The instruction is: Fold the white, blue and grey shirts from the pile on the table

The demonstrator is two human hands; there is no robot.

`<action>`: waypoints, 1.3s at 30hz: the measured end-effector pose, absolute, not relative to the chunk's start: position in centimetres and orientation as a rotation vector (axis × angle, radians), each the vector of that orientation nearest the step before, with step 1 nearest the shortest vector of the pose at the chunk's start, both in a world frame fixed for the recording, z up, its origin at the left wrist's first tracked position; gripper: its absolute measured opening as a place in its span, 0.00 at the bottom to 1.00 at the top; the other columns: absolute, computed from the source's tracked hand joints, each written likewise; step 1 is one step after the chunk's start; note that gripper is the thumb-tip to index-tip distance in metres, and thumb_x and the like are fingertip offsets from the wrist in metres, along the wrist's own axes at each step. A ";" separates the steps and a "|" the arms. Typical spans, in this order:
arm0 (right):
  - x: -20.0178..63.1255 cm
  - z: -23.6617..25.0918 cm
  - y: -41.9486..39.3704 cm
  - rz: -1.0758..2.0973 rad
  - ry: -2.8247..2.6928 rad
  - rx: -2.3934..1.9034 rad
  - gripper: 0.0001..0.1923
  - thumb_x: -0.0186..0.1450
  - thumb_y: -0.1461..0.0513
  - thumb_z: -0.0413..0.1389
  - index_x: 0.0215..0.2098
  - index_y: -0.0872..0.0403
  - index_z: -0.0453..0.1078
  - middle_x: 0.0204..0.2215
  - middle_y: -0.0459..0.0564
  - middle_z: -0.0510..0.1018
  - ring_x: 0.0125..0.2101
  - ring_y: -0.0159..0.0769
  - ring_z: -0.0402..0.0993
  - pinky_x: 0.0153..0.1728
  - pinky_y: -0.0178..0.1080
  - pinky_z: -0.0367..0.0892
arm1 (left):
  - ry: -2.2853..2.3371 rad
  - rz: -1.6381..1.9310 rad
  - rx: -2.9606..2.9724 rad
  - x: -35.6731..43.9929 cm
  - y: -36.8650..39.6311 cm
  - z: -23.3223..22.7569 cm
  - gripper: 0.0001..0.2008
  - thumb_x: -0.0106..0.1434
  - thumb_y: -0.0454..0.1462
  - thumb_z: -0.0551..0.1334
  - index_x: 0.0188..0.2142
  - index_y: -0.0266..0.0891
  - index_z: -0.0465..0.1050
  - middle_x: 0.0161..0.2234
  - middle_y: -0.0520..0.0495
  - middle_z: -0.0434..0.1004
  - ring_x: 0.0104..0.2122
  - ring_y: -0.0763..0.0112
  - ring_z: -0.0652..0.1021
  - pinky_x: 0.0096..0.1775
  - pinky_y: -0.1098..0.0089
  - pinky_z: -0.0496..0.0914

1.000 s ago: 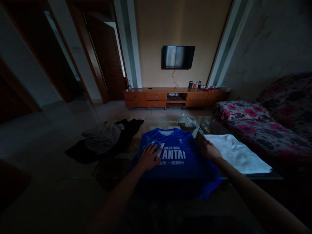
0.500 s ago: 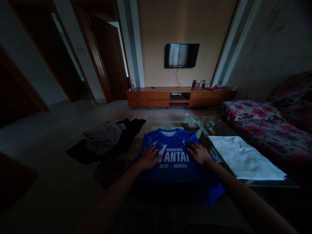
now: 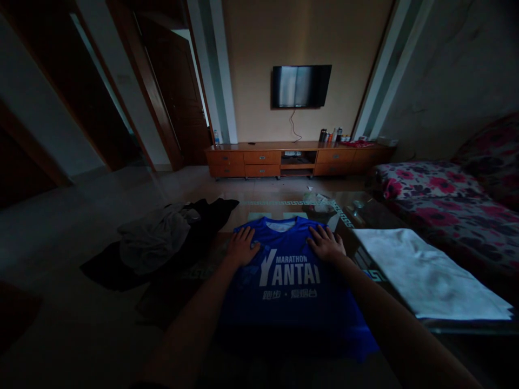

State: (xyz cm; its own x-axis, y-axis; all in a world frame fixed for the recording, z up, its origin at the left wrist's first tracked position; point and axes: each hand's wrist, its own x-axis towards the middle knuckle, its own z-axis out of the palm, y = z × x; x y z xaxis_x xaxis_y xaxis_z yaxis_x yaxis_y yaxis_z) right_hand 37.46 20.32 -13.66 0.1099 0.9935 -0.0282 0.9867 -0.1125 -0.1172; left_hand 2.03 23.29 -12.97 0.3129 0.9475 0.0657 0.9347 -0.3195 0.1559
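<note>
A blue jersey printed with "MARATHON YANTAI" lies flat on the glass-topped table, its neckline on the far side. My left hand rests flat on its left shoulder, fingers spread. On the right shoulder lies my right hand, also open with the palm down. Neither hand grips the cloth. The near hem is lost in shadow. To the right is a folded white cloth. A heap of grey clothing lies on black clothing at the left.
A crumpled plastic bag and a small glass dish are at the table's far side. Beyond stands a low wooden TV cabinet beneath a wall television. A flowered sofa stands on the right.
Both hands have slid away from me over the jersey, from the lettering up to the shoulders. The lettering is now more fully uncovered. The view has shifted slightly.
</note>
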 end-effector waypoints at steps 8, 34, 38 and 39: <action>37.7 -13.8 23.8 0.150 -2.106 -2.286 0.37 0.73 0.41 0.32 0.75 0.45 0.43 0.74 0.49 0.41 0.73 0.48 0.33 0.68 0.60 0.29 | 1.771 0.155 2.486 1.8 27.7 -13.4 0.37 0.71 0.56 0.44 0.72 0.39 0.50 0.73 0.42 0.45 0.71 0.52 0.50 0.68 0.51 0.46; 36.6 -13.5 33.7 -0.260 -2.074 -2.219 0.35 0.72 0.44 0.37 0.70 0.52 0.55 0.70 0.62 0.53 0.68 0.60 0.45 0.64 0.66 0.38 | 1.888 0.442 2.712 2.8 35.8 -11.8 0.28 0.70 0.52 0.51 0.64 0.45 0.64 0.67 0.39 0.60 0.65 0.48 0.59 0.63 0.48 0.51; 36.1 -12.9 33.3 -0.086 -2.025 -2.274 0.34 0.73 0.45 0.37 0.64 0.59 0.61 0.62 0.69 0.63 0.62 0.60 0.57 0.60 0.60 0.51 | 1.921 0.306 2.556 2.7 34.7 -11.3 0.28 0.72 0.53 0.46 0.55 0.38 0.72 0.55 0.35 0.72 0.57 0.48 0.68 0.57 0.51 0.60; 36.4 -12.8 33.3 0.011 -2.011 -2.282 0.35 0.73 0.44 0.36 0.64 0.58 0.62 0.62 0.68 0.64 0.61 0.60 0.58 0.59 0.59 0.53 | 1.897 0.280 2.533 2.4 34.5 -11.2 0.29 0.72 0.53 0.45 0.55 0.37 0.72 0.54 0.35 0.72 0.56 0.49 0.69 0.57 0.52 0.61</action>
